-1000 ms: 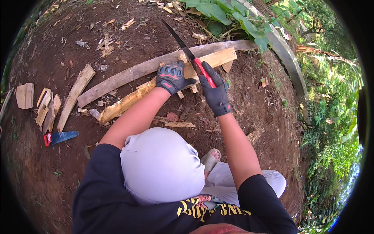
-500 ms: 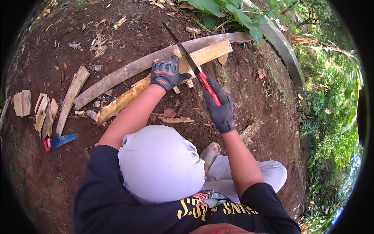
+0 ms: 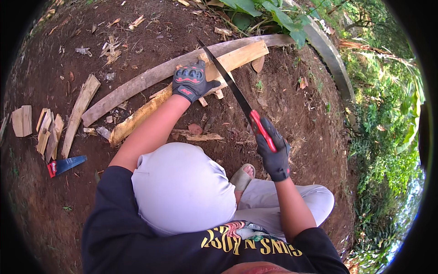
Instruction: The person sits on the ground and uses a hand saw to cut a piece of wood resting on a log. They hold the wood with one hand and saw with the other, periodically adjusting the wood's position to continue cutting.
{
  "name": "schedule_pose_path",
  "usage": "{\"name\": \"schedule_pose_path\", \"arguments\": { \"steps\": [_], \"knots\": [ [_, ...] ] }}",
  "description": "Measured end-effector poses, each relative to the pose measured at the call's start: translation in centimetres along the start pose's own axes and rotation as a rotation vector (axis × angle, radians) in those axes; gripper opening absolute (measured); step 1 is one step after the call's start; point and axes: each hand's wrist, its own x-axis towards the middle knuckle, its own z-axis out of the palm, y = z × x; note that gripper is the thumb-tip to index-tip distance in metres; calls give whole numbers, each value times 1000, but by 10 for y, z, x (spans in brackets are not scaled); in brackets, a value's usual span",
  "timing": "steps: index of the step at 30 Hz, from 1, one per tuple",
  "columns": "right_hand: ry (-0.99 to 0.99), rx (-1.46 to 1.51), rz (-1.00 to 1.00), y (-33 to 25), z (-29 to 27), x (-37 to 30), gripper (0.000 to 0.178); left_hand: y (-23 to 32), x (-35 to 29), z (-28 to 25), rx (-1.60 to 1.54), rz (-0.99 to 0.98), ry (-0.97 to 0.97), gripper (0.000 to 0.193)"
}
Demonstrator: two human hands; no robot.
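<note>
My right hand [image 3: 274, 153], in a black glove, is wrapped round the red handle of a handsaw [image 3: 234, 92]. Its dark blade slants up and to the left, crossing a pale wooden plank [image 3: 246, 53]. My left hand [image 3: 190, 83], in a black and red knuckle glove, grips the plank just left of the blade, thumb stretched toward it. Small wood pieces [image 3: 218, 93] stick out under the plank. The plank's rough, bark-edged end [image 3: 132, 123] runs down past my left forearm. Where the teeth meet the wood, any cut is too small to make out.
Behind the plank, a long grey-brown board [image 3: 137, 86] lies curved across the soil. On the left are split wood pieces [image 3: 50, 132], a longer offcut [image 3: 81, 112] and a second saw [image 3: 68, 165] with a red handle. Large green leaves [image 3: 278, 18] overhang the board's far end.
My right hand has drawn the handsaw back, down and to the right, so less blade extends beyond the plank. My left hand keeps its place on the wood; the whole view has shifted slightly.
</note>
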Motion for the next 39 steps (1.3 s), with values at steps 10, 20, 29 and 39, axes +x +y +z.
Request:
{"name": "schedule_pose_path", "arguments": {
  "steps": [10, 20, 29, 39],
  "knots": [
    [130, 339, -176, -13, 80, 123, 53, 3, -1, 0, -12, 40, 27, 94],
    [37, 304, 84, -13, 43, 66, 50, 3, -2, -7, 12, 0, 4, 101],
    [86, 239, -128, -17, 64, 81, 50, 0, 0, -4, -27, 16, -7, 94],
    [48, 337, 36, -28, 60, 105, 49, 6, 0, -5, -31, 65, -35, 97]
  ]
}}
